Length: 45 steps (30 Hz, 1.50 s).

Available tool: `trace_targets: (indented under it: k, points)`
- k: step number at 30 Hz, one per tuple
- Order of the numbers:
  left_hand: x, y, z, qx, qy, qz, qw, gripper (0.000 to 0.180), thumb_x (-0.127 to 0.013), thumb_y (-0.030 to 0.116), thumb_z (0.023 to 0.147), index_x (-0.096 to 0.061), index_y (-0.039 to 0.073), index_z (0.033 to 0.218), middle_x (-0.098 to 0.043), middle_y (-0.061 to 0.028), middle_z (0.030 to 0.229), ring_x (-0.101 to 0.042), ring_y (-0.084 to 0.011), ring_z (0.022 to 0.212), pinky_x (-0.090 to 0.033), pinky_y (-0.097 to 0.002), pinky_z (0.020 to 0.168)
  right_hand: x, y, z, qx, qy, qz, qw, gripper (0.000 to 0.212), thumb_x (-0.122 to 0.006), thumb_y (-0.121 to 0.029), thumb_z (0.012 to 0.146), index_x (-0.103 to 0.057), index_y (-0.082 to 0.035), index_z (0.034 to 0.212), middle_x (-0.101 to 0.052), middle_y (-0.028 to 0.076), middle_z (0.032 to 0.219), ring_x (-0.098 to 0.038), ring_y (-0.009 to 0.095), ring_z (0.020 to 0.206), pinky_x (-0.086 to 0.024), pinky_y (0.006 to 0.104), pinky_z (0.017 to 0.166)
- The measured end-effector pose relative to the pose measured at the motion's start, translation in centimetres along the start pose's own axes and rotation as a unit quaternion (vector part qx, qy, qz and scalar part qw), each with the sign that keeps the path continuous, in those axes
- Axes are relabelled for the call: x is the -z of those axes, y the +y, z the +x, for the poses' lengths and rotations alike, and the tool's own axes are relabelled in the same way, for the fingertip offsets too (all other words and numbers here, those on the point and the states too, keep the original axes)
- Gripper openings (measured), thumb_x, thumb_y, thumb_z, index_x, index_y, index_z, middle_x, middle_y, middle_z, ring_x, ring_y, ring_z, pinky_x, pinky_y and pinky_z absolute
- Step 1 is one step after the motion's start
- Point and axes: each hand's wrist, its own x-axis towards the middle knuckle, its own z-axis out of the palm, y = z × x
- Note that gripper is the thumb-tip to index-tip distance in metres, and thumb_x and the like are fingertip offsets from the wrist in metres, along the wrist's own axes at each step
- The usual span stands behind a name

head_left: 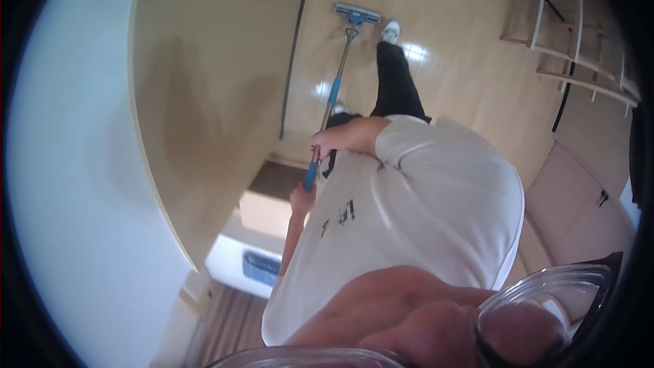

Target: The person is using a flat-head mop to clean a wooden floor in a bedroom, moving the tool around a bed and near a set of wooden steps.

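A long-handled sponge mop (346,51) slants away from my body to the floor ahead. Its wide, flat head rests on the tiles, and blue sleeves sit along the silver pole. My left hand (302,199) is closed around the blue grip at the top end of the pole. Farther down the pole, my right hand (323,142) wraps round it, with the forearm crossing in front of my white shirt. Just right of the mop head stands one white shoe (391,29); the other foot is partly hidden behind the pole.
A tall tan panel (204,88) rises on the left. Pale wooden racks (579,34) stand at the far right, with a pinkish cabinet (579,197) nearer on that side. At lower left, a blue object (262,266) lies on a white surface. Light reflects off the tiled floor (463,48).
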Motion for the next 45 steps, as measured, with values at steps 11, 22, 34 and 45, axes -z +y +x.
trace_targets:
  k: [11, 22, 34, 45]
  points:
    - [4.3, 14.4, 10.9, 0.013, 0.022, 0.017, 1.0, 0.031, -0.063, 0.036, 0.083, -0.067, 0.006, 0.087, -0.068, -0.0224, 0.082, -0.066, -0.0416, 0.082, -0.053, -0.051, 0.075, 5.4, -13.8, -10.2, 0.039, 0.152, 0.371, 0.915, 0.019, -0.05, -0.022, 0.098, -0.053, -0.005, 0.091, -0.053, 0.013, 0.068, -0.054, 0.029, 0.063, -0.048, 0.0472, 0.056]
    - [5.1, 77.8, 39.2, -0.22, -0.261, -0.355, 0.87, 0.026, -0.057, 0.035, 0.091, -0.062, 0.01, 0.091, -0.058, -0.0003, 0.068, -0.053, -0.0099, 0.06, -0.044, -0.0313, 0.053, 46.6, -40.8, -50.6, 0.488, 0.312, -0.001, 0.815, 0.023, -0.057, -0.029, 0.095, -0.058, -0.009, 0.106, -0.061, 0.011, 0.081, -0.06, 0.022, 0.07, -0.051, 0.041, 0.065]
    - [12.2, 68.6, 18.0, -0.399, 0.03, -0.11, 0.91, 0.028, -0.048, 0.023, 0.096, -0.064, 0.001, 0.104, -0.066, -0.0232, 0.096, -0.065, -0.0381, 0.088, -0.051, -0.0446, 0.078, 36.8, -31.5, -51.9, 0.377, 0.346, 0.117, 0.851, 0.029, -0.039, -0.025, 0.098, -0.051, -0.007, 0.077, -0.052, 0.009, 0.062, -0.051, 0.021, 0.055, -0.045, 0.0399, 0.051]
    - [26.5, 33.4, -17.2, -0.671, 0.182, -0.428, 0.577, 0.015, -0.053, -0.002, 0.081, -0.065, 0.005, 0.086, -0.061, -0.0055, 0.073, -0.054, -0.0181, 0.058, -0.043, -0.0299, 0.054, 22.3, -10.6, -32.8, 0.221, 0.501, -0.059, 0.834, 0.023, -0.047, -0.017, 0.092, -0.06, 0.0, 0.084, -0.061, 0.017, 0.072, -0.061, 0.028, 0.066, -0.048, 0.0469, 0.058]
